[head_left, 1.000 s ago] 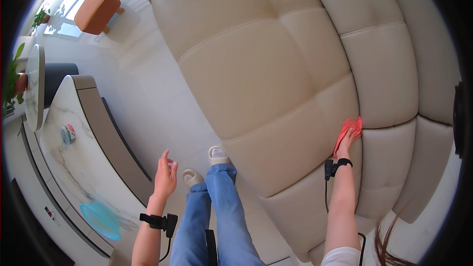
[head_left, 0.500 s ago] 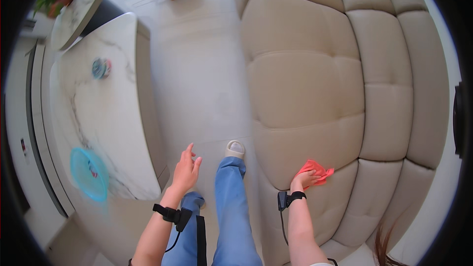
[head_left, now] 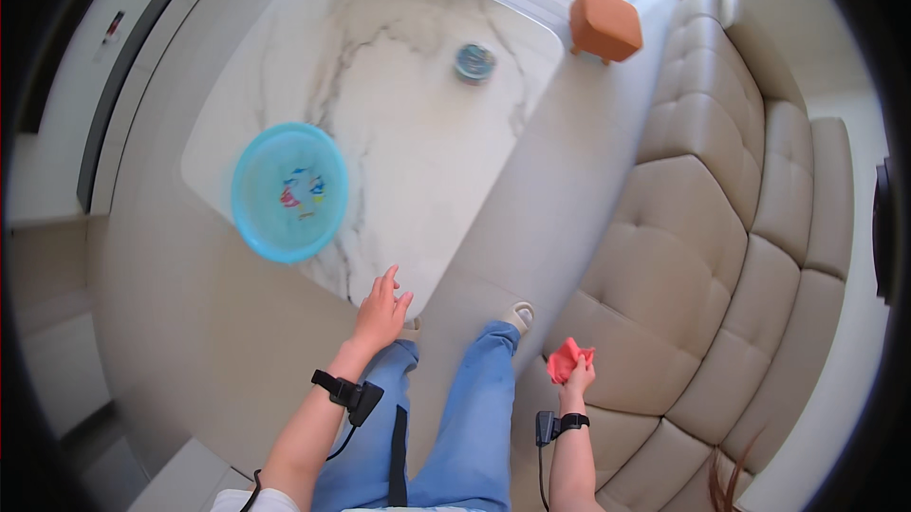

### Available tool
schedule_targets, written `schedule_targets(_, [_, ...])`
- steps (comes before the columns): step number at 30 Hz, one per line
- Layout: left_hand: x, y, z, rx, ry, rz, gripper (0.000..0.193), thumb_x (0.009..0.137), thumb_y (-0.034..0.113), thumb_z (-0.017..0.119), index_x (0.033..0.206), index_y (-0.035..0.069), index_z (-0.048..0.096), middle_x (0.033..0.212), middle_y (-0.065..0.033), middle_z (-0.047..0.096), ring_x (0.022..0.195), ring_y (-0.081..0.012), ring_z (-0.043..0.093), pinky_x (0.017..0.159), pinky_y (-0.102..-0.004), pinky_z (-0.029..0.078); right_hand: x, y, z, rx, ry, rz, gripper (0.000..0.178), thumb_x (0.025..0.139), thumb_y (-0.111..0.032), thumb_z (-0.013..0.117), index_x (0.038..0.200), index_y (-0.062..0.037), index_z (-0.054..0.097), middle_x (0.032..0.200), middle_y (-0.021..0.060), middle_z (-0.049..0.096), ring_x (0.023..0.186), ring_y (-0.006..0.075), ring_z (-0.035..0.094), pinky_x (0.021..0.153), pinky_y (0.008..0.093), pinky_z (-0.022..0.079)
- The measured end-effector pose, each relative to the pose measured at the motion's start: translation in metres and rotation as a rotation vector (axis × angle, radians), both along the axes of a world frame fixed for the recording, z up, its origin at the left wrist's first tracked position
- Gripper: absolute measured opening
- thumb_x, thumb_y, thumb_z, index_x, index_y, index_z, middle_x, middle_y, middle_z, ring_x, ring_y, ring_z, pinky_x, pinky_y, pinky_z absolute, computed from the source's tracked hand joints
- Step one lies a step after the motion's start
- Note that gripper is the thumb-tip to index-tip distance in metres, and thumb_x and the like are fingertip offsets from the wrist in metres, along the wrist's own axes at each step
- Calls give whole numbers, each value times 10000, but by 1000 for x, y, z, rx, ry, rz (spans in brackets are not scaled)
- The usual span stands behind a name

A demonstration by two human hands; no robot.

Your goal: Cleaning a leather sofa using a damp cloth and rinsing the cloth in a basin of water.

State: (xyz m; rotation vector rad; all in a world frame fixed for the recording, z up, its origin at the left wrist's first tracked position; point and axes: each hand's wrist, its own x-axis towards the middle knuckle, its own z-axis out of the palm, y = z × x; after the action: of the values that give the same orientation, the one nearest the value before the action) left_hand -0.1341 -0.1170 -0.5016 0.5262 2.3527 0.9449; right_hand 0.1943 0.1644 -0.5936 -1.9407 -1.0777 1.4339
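Right hand (head_left: 580, 377) gripping, I see the red cloth (head_left: 567, 361) bunched at its fingertips beside the sofa (head_left: 655, 275); I cannot tell whether they touch. Well to its left, the left hand (head_left: 381, 311) is loosely spread at the near corner of the tabletop (head_left: 408, 161). On that sit a blue basin (head_left: 254, 199), its coloured print too blurred for me to read, and, farther off, a small round container (head_left: 474, 63), its markings also blurred.

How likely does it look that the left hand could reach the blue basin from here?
Probably yes: the left hand looks empty, and nothing visible blocks the way to the blue basin on the marbled table, though leaning may help.
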Motion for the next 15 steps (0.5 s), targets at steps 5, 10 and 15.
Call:
schedule_targets(5, [-24,-95,-42,96,-71,390,594,895,253,577,1358,-9,314,1063,-119,521,778,-198,582,716,-338,487,-193,-82,68,-8,234,600,285,904,-184,588,1121,1,591,969,37,619,875,102,548,795,263,448])
schedule_targets(10, [-81,-150,-64,395,-565,1074,702,870,240,642,1390,-36,259,1098,-112,517,890,-167,575,771,-259,486,-361,-173,96,-1,393,1060,256,875,-197,620,1031,2,582,876,27,601,800,86,521,727,249,435])
schedule_targets(15, [-111,-175,-84,638,-662,1280,795,846,240,668,1411,-37,182,1126,-134,490,915,-190,572,783,-291,492,-471,-259,65,-58,403,1330,333,850,-234,634,1079,0,574,941,77,634,857,128,578,757,279,459])
